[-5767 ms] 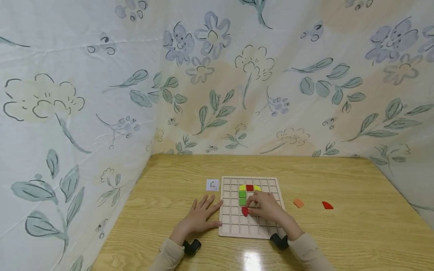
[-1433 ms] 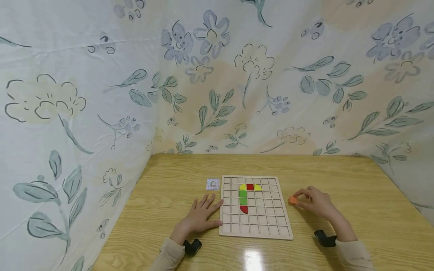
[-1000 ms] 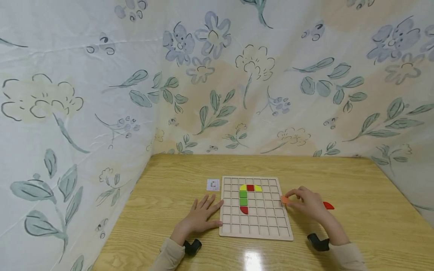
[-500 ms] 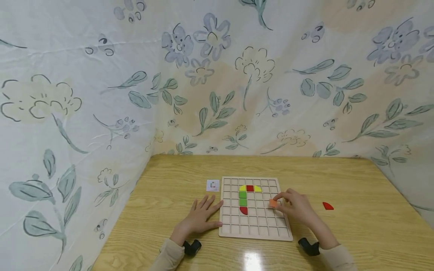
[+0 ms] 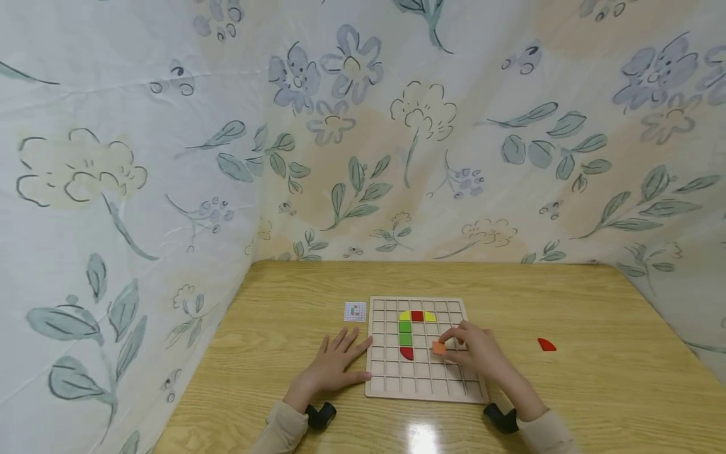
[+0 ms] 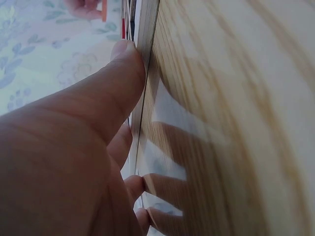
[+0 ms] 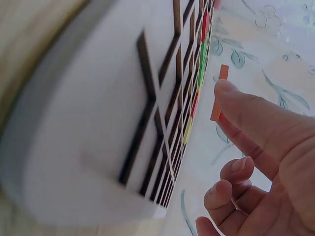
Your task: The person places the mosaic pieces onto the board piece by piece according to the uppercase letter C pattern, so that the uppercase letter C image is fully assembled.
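My right hand (image 5: 476,352) pinches an orange square tile (image 5: 438,348) between thumb and index finger. In the right wrist view the tile (image 7: 219,93) is held on edge, apart from the board. Below it lies a wooden grid board (image 5: 397,386). Set in the board are two green squares (image 5: 405,333), a red square (image 5: 417,316), two yellow rounded-corner tiles (image 5: 431,316) and a red quarter-round tile (image 5: 406,354). My left hand (image 5: 331,364) rests flat on the table, its fingers spread, with thumb and index fingertip touching the board's left edge.
A small printed pattern card (image 5: 355,311) lies left of the board's far corner. Another red quarter-round tile (image 5: 547,345) is on the wooden table (image 5: 612,378) to the right. A floral cloth (image 5: 363,189) hangs behind and beside the table.
The red quarter-round tile has been left under the green squares. My right hand has picked up the orange tile and carried it left over the board. My left hand has stayed put.
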A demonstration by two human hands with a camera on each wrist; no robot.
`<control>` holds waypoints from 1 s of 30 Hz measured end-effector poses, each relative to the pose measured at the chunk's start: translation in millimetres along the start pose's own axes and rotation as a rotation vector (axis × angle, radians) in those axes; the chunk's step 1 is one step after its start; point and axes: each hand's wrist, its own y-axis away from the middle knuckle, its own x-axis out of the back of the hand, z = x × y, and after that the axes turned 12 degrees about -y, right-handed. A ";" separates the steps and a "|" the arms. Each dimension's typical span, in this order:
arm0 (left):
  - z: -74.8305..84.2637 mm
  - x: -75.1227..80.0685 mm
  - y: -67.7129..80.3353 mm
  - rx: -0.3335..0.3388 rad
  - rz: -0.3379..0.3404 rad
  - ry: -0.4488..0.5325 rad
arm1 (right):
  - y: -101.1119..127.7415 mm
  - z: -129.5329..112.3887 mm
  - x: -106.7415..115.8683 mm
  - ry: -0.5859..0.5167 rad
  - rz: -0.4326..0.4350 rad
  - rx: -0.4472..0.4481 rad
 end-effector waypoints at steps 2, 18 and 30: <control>-0.1 -0.4 0.5 -0.003 0.002 0.002 | 0.5 -3.0 -3.1 -0.002 -0.002 0.005; -0.5 -2.3 6.0 -0.003 0.015 -0.003 | -5.5 -19.2 -22.6 0.006 -0.036 0.007; -2.9 -5.8 8.0 -0.017 0.019 -0.027 | -6.3 -24.0 -35.0 0.015 -0.040 -0.062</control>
